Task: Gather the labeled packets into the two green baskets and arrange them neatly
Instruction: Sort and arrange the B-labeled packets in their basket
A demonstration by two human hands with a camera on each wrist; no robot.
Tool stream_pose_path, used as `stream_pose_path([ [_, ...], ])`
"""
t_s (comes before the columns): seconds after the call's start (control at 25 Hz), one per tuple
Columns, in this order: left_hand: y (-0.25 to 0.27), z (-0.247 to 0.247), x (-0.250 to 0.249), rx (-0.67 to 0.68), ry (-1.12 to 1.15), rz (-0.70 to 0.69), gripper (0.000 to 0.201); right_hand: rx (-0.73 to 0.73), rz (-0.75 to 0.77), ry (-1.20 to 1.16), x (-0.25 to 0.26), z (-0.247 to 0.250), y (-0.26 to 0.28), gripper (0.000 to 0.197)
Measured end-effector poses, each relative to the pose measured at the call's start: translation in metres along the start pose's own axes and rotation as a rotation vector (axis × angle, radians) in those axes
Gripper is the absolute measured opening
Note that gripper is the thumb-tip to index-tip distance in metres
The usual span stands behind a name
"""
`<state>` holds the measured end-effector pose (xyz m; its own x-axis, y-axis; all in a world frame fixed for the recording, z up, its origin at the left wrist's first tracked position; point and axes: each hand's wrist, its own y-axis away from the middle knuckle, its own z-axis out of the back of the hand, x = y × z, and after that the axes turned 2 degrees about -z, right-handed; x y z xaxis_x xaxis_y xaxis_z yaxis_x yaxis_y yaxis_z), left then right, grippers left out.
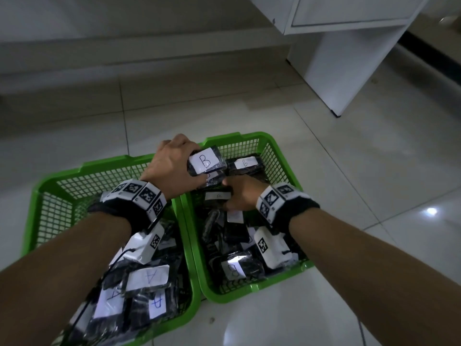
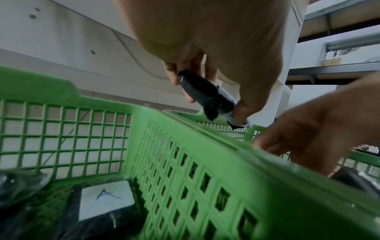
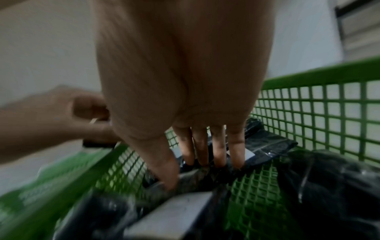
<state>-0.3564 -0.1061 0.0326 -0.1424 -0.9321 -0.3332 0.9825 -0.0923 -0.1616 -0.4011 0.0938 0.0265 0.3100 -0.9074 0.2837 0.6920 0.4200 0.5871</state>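
Note:
Two green mesh baskets stand side by side on the floor. The left basket (image 1: pixel 112 168) holds black packets labeled A (image 1: pixel 147 277), one of which shows in the left wrist view as an A packet (image 2: pixel 104 199). The right basket (image 1: pixel 279 158) holds several packets labeled B (image 1: pixel 234 269). My left hand (image 1: pixel 192 166) grips a small stack of B packets (image 1: pixel 207 159) over the right basket's far left corner; the left wrist view shows the stack (image 2: pixel 205 95) from below. My right hand (image 1: pixel 230 196) is down inside the right basket, thumb and fingers pinching a B packet (image 1: pixel 217 196) that stands on edge.
A white cabinet (image 1: pixel 349 58) stands at the back right, its foot close to the right basket. A low grey ledge (image 1: pixel 124 58) runs along the back. Glossy floor tiles (image 1: pixel 374 183) surround the baskets. A thin cable (image 1: pixel 361 330) lies at the lower right.

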Motion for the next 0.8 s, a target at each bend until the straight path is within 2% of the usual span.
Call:
stream_pose_path([
  [0.12, 0.003, -0.006, 0.004, 0.062, -0.013, 0.038, 0.066, 0.001, 0.036, 0.138, 0.003, -0.007, 0.001, 0.074],
  [0.24, 0.006, -0.008, 0.006, 0.081, -0.005, 0.072, 0.066, 0.007, 0.036, 0.024, -0.001, 0.007, 0.011, 0.055],
  [0.32, 0.007, -0.007, 0.004, 0.079, -0.002, 0.044, 0.063, 0.044, -0.024, -0.098, -0.009, 0.021, 0.019, 0.043],
  [0.4, 0.008, -0.007, -0.002, 0.081, -0.022, -0.01, 0.06, 0.051, -0.089, -0.088, -0.026, 0.038, 0.029, 0.033],
  [0.48, 0.008, -0.01, -0.009, 0.118, -0.069, -0.053, 0.058, 0.011, -0.146, -0.005, -0.042, 0.052, 0.037, 0.022],
  [0.6, 0.006, -0.019, -0.017, 0.283, -0.14, -0.054, 0.053, -0.003, -0.169, 0.25, -0.049, 0.052, 0.044, 0.034],
  [0.68, 0.005, -0.024, -0.018, 0.378, -0.134, -0.028, 0.052, -0.001, -0.124, 0.382, -0.045, 0.044, 0.046, 0.041],
  [0.8, 0.006, -0.026, -0.014, 0.368, -0.04, 0.009, 0.056, -0.104, -0.011, 0.567, -0.036, 0.037, 0.043, 0.033],
])
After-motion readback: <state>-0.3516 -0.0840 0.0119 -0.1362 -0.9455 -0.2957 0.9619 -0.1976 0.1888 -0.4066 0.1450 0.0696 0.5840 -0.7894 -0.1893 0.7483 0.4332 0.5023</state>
